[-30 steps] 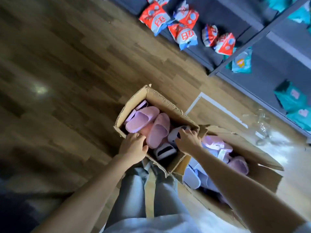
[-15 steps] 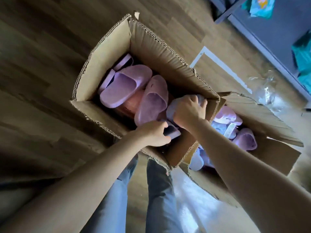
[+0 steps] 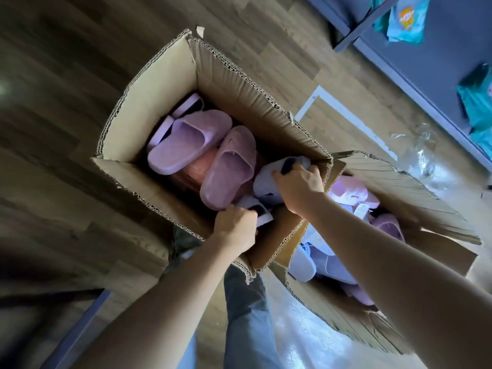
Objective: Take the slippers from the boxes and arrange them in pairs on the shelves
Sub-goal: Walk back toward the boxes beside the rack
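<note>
Progress: reaching in off the cardboard box (image 3: 159, 102) rim since a second ago, now curling the left hand (image 3: 235, 227) round one pale slipper (image 3: 266, 218) and the right hand (image 3: 298, 186) round a second pale slipper (image 3: 266, 179), both lying in the box's near corner; readying a likely pair for lifting out.

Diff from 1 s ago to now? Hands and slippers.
Left hand left the near edge of the open cardboard box, reached in and now grips a pale lilac slipper. Right hand now grips a second pale lilac slipper. The two purple slippers stayed put.
</note>
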